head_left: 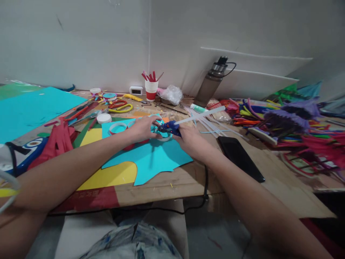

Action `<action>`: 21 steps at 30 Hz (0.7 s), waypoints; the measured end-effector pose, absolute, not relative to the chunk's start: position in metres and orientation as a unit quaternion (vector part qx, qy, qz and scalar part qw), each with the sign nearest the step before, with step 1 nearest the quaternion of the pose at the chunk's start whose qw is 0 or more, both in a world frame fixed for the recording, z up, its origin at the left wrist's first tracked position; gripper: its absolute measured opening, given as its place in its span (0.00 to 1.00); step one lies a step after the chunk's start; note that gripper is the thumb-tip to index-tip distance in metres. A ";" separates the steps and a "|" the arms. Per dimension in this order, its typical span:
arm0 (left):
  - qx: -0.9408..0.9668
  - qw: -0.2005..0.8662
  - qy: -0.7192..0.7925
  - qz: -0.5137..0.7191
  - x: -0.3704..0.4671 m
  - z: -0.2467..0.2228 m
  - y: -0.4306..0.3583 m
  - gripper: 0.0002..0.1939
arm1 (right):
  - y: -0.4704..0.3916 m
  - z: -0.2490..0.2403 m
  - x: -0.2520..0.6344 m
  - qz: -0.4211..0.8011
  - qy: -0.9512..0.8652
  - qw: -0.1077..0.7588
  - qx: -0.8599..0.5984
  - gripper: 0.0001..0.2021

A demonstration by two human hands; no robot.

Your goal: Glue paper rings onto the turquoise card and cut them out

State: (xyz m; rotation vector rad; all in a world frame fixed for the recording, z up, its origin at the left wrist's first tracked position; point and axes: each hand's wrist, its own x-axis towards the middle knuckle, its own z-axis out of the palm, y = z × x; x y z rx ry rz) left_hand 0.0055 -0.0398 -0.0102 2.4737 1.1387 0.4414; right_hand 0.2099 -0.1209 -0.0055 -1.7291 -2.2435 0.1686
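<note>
The right hand [190,138] is wrapped around a dark blue plastic glue gun [174,128]. The left hand [144,128] has its thumb and fingers bent near the gun's tip, close to pale paper rings; I can't tell if it is pinching one. The glue gun is between the two hands, above a bright blue paper sheet [159,156]. Its tip points to the left hand. Its long side runs slanting, from the tip by the left hand up and away to the right. It looks dark blue and chunky, with a bit of orange on it. A long, cloudy white glue stick [202,115] pokes out of its back end, past the right hand.

One pale blue round ring [118,128] sits just left of the left hand. A yellow paper sheet [115,175] lies nearer the person than the left hand, partly under the blue one. To the right of the right hand is a flat black phone [241,158]. Thin clear sticks [208,126] lie just past that hand. Farther away, beyond both hands, a red and white paper cup [151,90] stands on the brown desk [161,189], and a tall grey bottle [208,85] leans over.
</note>
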 end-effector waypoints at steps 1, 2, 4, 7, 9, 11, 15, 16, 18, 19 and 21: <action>0.881 0.185 0.408 0.154 0.006 -0.010 -0.040 0.36 | -0.121 -0.006 0.210 0.065 -0.783 0.154 -0.599 0.12; 0.881 0.179 0.410 0.151 0.006 -0.009 -0.040 0.36 | -0.121 -0.006 0.210 0.071 -0.784 0.155 -0.597 0.12; 0.882 0.172 0.414 0.147 0.006 -0.009 -0.041 0.37 | -0.120 -0.006 0.210 0.082 -0.783 0.157 -0.596 0.12; 0.883 0.173 0.411 0.148 0.007 -0.008 -0.041 0.37 | -0.118 -0.007 0.213 0.090 -0.780 0.166 -0.596 0.12; 0.881 0.178 0.413 0.148 0.006 -0.008 -0.041 0.36 | -0.117 -0.009 0.215 0.084 -0.778 0.174 -0.597 0.12; 0.879 0.183 0.415 0.147 0.006 -0.008 -0.041 0.36 | -0.115 -0.011 0.218 0.074 -0.774 0.179 -0.602 0.13; 0.879 0.188 0.413 0.148 0.006 -0.008 -0.041 0.37 | -0.114 -0.014 0.222 0.066 -0.767 0.192 -0.609 0.16; 0.879 0.187 0.413 0.147 0.006 -0.008 -0.040 0.37 | -0.115 -0.014 0.222 0.068 -0.766 0.190 -0.611 0.16; 0.879 0.183 0.416 0.146 0.006 -0.008 -0.040 0.37 | -0.115 -0.012 0.221 0.075 -0.766 0.178 -0.613 0.15; 0.879 0.182 0.417 0.145 0.006 -0.008 -0.040 0.37 | -0.116 -0.011 0.219 0.080 -0.766 0.173 -0.614 0.14; 0.880 0.181 0.415 0.147 0.007 -0.007 -0.041 0.37 | -0.117 -0.008 0.216 0.089 -0.768 0.169 -0.612 0.13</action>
